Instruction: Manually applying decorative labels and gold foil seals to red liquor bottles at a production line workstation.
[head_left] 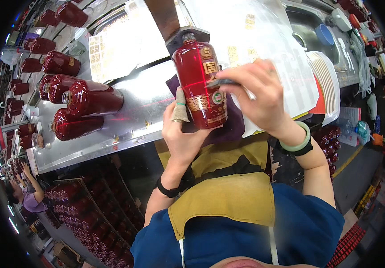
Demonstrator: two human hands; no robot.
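My left hand (181, 129) is closed around the lower end of a glossy dark red glass bottle (190, 67) with gold lettering and a small green-and-white round mark. A fabric finger cover (181, 107) sits on one of its fingers. The bottle lies tilted on a dark purple cloth (233, 117), its neck against a dark metal holder (194, 35). Red laser lines cross its surface. My right hand (261, 89), slightly blurred, pinches a slim dark tool (227, 81) whose tip meets the gold lettering on the bottle's right side. The tool's exact kind is unclear.
Several similar red bottles (95, 98) lie on the metal table (143, 96) at left. White sheets with gold decals (112, 49) spread behind the bottle. A metal basin with a blue bowl (324, 34) is at far right. Another person (29, 196) works at far left.
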